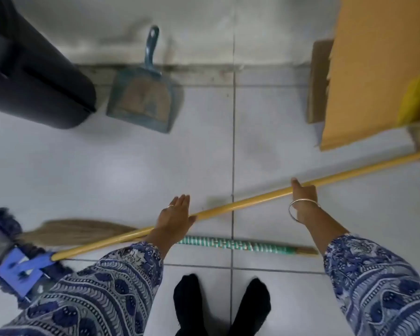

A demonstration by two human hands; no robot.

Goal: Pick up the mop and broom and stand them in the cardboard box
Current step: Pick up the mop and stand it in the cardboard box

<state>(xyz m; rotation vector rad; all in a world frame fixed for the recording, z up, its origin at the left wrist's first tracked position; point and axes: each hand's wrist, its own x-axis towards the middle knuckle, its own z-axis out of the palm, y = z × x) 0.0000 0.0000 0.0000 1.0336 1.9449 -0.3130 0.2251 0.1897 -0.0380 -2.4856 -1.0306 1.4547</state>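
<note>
Yellow pole of the mop [240, 204] slants across the tiled floor [107, 170], its blue head [17, 265] at the low end and the far end reaching under the box [378, 69]. Right hand [304, 198] is closed around the pole nearer the box. Left hand [176, 217] lies over the pole with fingers stretched out flat, not curled. Just below the pole, the broom [155, 235] lies flat on the floor. Beyond the pole stand a dustpan [143, 98] and a black bin [34, 76].
</note>
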